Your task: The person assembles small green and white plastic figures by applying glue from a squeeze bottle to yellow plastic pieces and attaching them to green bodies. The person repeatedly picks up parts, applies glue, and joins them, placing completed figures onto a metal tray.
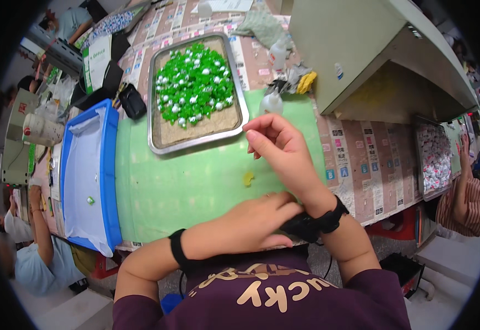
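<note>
My right hand (pixel 278 144) is raised over the green mat, just right of the metal tray's near corner. Its fingers are curled, with the thumb close to the index finger, and nothing shows in them. Across my body, my left hand (pixel 259 223) reaches to my right wrist, its fingers and thumb around a black wrist device (pixel 300 226) strapped there. The metal tray (pixel 243 107) holds a heap of small green pieces with white balls (pixel 193 82) on a tan lining. A small yellow piece (pixel 248 178) lies on the green mat (pixel 185 192).
A blue tray (pixel 113 181) with a white liner and one small green-white piece (pixel 90 201) stands left. Bottles (pixel 271 103) and a yellow crumpled wrapper (pixel 306 82) are beyond my right hand. A grey hood (pixel 355 49) rises far right. Co-workers sit at both sides.
</note>
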Demonstrator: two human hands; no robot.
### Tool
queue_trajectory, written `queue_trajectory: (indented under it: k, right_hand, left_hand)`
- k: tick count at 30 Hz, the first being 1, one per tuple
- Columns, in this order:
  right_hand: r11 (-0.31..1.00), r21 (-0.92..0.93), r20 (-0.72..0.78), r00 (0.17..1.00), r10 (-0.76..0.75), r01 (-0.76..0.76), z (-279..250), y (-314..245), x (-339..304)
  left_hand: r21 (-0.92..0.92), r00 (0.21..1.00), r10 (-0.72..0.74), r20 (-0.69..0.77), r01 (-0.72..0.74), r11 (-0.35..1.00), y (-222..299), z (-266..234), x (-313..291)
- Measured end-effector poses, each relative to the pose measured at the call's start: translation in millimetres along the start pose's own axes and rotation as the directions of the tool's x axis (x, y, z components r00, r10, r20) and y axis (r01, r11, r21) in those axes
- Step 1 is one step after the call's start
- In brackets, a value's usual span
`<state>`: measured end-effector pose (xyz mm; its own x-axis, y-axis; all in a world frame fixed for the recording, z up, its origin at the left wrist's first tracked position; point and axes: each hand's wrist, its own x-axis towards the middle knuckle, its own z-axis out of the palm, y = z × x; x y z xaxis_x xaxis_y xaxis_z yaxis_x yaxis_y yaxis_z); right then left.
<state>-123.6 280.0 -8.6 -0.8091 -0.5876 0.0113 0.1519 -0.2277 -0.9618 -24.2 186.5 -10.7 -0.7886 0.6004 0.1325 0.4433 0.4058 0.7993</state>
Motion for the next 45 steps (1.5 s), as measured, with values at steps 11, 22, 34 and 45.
queue_trajectory:
  k: [11, 22, 34, 45]
  right_hand:
    - [0.998, 0.018, 0.148, 0.987, 0.063, -0.066, 8.7, 26.5, -10.4]
    - [0.987, 0.045, 0.314, 0.94, 0.132, -0.153, 28.7, 28.4, -27.9]
    - [0.97, 0.076, 0.272, 0.94, 0.204, -0.232, 27.4, 33.7, -26.7]
    - [0.983, 0.13, 0.164, 0.98, 0.109, -0.131, 18.1, 16.0, -18.3]
  left_hand:
    - [-0.132, 0.951, 0.083, 0.297, -0.045, 0.99, 1.1, -0.8, 10.1]
    - [-0.208, 0.805, 0.153, 0.574, -0.037, 0.977, 4.0, -21.2, 1.8]
    - [-0.219, 0.747, 0.164, 0.644, -0.026, 0.975, -15.6, -23.4, 1.5]
    - [-0.564, 0.868, 0.134, 0.477, 0.186, 0.805, -28.6, -18.8, -18.2]
